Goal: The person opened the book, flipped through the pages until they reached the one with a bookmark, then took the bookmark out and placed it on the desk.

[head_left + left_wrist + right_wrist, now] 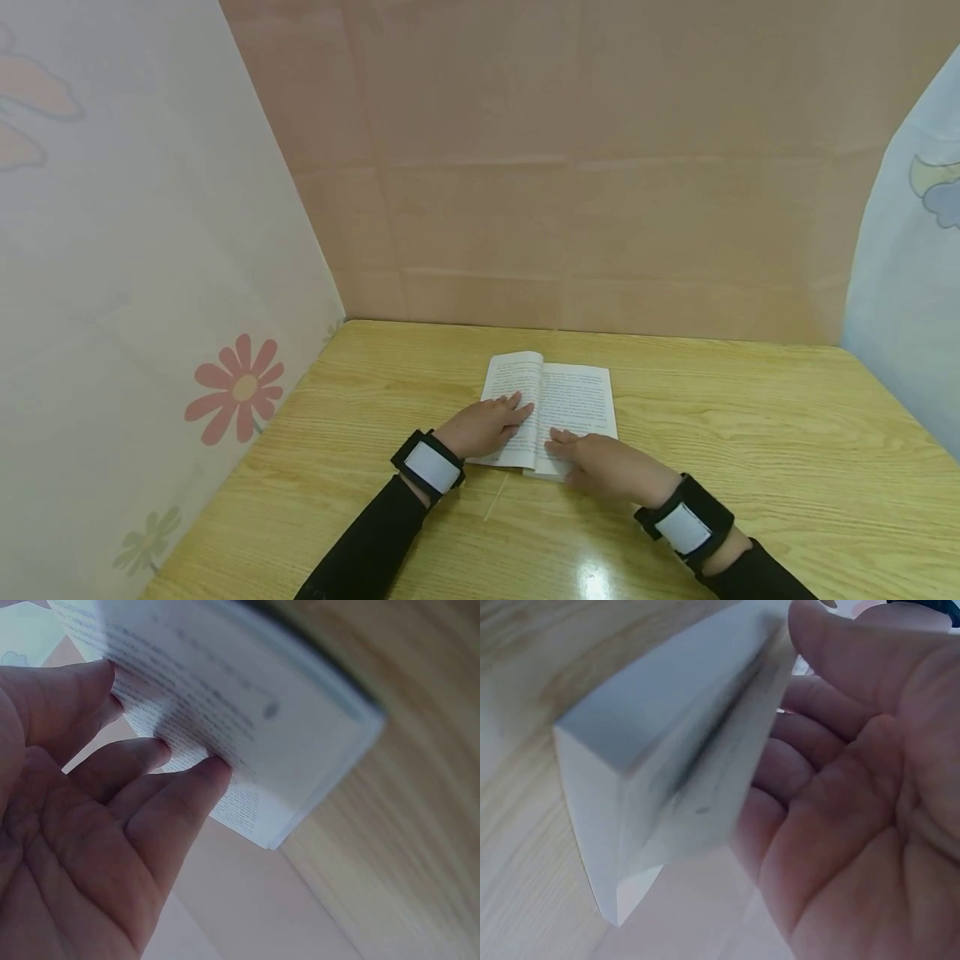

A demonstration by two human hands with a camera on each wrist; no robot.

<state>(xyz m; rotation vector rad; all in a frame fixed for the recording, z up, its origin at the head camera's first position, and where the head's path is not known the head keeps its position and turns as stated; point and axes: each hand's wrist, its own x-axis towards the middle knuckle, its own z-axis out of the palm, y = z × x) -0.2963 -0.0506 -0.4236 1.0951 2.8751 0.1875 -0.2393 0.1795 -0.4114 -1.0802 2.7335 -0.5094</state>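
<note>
An open book (576,404) with printed pages lies on the wooden table. My left hand (483,427) rests on its left page, fingers spread loosely; the left wrist view shows those fingertips (214,766) touching the printed paper. Over the lower part of the right page is my right hand (603,462), slightly blurred. In the right wrist view, a page (712,799) stands lifted from the thick page block (589,802). My right thumb (817,626) is at that page's edge and the curled fingers pass behind it, their tips hidden.
The light wooden table (750,433) extends around the book. A tan backdrop (600,167) rises behind it. A pale flower-printed cloth (127,250) hangs at the left, and another pale cloth (915,308) at the right.
</note>
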